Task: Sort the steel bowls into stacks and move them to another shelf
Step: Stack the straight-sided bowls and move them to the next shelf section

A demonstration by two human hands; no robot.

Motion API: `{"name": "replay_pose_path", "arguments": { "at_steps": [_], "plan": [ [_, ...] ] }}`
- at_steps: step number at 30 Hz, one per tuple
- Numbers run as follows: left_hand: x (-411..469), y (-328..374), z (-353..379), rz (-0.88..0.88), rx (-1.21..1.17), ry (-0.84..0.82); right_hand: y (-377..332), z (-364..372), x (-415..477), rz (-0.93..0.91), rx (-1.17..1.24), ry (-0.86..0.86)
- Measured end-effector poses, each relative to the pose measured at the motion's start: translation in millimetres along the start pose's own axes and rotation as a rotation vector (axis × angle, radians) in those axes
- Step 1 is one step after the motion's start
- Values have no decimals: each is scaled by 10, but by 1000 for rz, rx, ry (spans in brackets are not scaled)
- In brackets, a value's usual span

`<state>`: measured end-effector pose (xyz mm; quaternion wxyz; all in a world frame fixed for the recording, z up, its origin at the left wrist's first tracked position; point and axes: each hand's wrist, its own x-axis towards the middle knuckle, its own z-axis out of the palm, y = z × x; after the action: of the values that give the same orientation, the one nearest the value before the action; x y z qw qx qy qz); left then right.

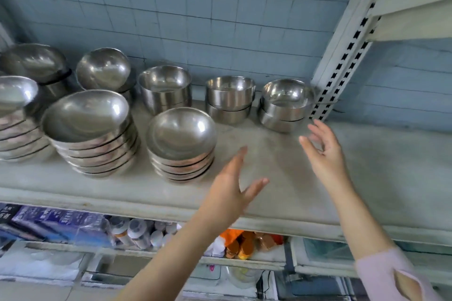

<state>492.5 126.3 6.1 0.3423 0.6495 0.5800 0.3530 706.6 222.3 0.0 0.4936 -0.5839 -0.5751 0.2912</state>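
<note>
Both hands (276, 168) raised over shelf (367, 178), fingers spread, holding nothing

No words or numbers can be read here. The blue packets (56, 221) under the shelf (367, 178) have white print, but it is too blurry to make out

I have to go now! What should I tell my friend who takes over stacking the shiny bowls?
Left hand: open, empty, over the front of the pale grey shelf board.
Right hand: open, empty, near the rightmost stack of deep steel bowls.
Wide shallow steel bowls stand stacked to the left.
Done: bowls sorted into stacks.
Left: moving them, if this is the old shelf; I cannot tell.
</note>
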Motion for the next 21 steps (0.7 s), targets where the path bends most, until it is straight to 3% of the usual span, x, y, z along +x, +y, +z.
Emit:
{"name": "replay_pose_path", "arguments": {
  "at_steps": [7, 11, 16, 21],
  "plan": [
    [1163, 54, 432, -250, -108, 455, 152, 31, 779, 58, -38, -161],
    [1562, -98, 360, -249, -209, 676, 238, 117, 958, 30, -65, -237],
    [1694, -225, 271, -228, -342, 739, 217, 18, 984, 18, -3, -276],
    [1574, -242, 289, -168, -339, 702, 209, -253, 696, 43, 2, -348]
  ]
}}
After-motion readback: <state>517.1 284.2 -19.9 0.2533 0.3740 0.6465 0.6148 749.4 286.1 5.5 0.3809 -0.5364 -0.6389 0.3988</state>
